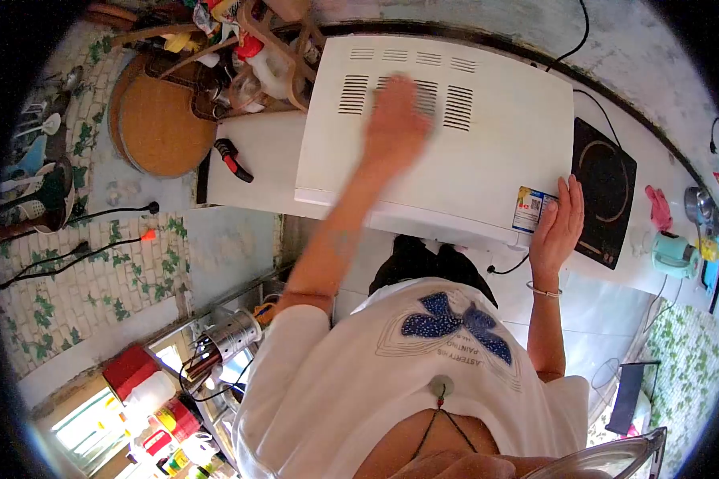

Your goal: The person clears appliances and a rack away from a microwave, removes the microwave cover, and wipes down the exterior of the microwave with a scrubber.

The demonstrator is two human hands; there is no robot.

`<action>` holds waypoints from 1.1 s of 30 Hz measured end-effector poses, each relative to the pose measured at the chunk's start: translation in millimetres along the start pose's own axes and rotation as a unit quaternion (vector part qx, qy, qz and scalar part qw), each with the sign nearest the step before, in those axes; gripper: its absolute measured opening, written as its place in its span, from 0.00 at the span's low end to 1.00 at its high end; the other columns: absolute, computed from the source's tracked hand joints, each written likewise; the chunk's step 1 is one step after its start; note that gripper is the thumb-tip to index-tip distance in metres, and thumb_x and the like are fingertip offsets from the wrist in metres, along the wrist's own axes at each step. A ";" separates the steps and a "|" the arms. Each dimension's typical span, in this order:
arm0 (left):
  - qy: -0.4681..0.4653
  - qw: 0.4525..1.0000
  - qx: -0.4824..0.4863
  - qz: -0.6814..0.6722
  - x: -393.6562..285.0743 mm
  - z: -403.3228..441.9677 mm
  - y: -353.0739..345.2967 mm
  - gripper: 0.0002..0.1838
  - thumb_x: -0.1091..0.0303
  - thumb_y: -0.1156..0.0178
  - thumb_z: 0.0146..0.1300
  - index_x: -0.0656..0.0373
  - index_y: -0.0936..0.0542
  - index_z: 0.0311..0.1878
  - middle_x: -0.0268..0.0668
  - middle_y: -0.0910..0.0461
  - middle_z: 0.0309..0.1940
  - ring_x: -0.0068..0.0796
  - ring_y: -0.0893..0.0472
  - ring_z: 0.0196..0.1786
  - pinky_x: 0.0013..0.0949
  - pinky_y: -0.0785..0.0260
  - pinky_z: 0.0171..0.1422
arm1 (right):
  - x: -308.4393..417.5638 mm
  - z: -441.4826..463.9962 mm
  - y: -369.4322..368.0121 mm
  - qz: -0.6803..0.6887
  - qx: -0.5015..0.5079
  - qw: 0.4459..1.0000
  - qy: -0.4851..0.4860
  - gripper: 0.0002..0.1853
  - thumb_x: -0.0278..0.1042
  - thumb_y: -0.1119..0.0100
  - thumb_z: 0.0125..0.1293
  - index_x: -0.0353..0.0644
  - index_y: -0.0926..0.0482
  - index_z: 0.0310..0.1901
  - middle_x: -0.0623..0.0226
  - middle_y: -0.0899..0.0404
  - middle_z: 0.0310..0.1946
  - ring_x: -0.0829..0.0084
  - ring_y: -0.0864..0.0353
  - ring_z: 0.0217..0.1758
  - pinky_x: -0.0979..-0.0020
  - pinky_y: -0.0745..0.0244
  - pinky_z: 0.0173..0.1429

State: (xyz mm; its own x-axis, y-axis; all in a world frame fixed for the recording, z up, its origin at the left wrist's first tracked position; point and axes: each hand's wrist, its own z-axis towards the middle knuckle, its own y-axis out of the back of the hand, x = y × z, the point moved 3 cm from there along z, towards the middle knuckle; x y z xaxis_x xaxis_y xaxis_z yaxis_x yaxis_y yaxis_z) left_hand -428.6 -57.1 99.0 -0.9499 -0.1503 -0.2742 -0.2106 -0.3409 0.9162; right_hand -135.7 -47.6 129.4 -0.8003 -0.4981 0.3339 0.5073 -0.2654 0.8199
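Note:
A large white box-shaped appliance (471,160), which looks like a microwave oven, stands on the counter in front of me, with rows of dark vent slots (458,108) on its top. My left hand (398,124) is over the vents and smeared by motion. Its fingers are too blurred to read, and whether it holds anything is hidden. My right hand (558,219) rests at the appliance's front right corner, fingers stretched out. Beside it is a printed label (530,209) with a square code.
Right of the appliance lies a black induction cooktop (603,191), with a pink cloth (658,209) and teal container (673,254) beyond. On the left are a black-and-red handled tool (233,161), round brown boards (156,120) and a crowded rack (272,60). Cables run along the wall.

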 end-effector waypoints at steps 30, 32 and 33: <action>0.028 0.999 0.031 -0.012 4.5 63.9 -2.3 0.25 0.68 0.53 0.60 0.68 0.37 0.61 0.53 0.36 0.61 0.51 0.38 0.65 0.42 0.50 0.71 | -8.7 -5.9 8.9 0.098 -0.045 0.992 -0.063 0.20 0.38 0.65 0.71 0.37 0.28 0.55 0.58 0.32 0.60 0.59 0.37 0.65 0.62 0.45 0.66; -0.041 0.973 -0.003 0.228 79.2 82.7 -12.1 0.28 0.61 0.55 0.64 0.68 0.40 0.64 0.52 0.42 0.65 0.48 0.45 0.69 0.41 0.55 0.73 | -8.1 -3.8 9.8 0.099 -0.058 0.991 -0.066 0.20 0.38 0.66 0.71 0.37 0.28 0.54 0.58 0.32 0.59 0.59 0.36 0.64 0.62 0.45 0.66; -0.046 0.973 -0.003 0.228 76.2 86.5 -17.9 0.28 0.61 0.55 0.64 0.68 0.40 0.64 0.52 0.42 0.65 0.48 0.45 0.69 0.41 0.55 0.73 | -6.2 -3.3 12.2 0.104 -0.056 0.991 -0.067 0.18 0.36 0.62 0.69 0.37 0.28 0.54 0.58 0.32 0.59 0.58 0.36 0.64 0.60 0.44 0.65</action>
State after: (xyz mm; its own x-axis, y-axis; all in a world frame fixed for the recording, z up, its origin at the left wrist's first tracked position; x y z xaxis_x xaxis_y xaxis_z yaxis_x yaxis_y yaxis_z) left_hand -517.3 17.9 86.9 -0.9612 -0.2025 0.1873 0.2377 -0.2639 0.9348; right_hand -123.4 -50.5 135.8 -0.7058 -0.4400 0.5553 0.6922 -0.2614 0.6727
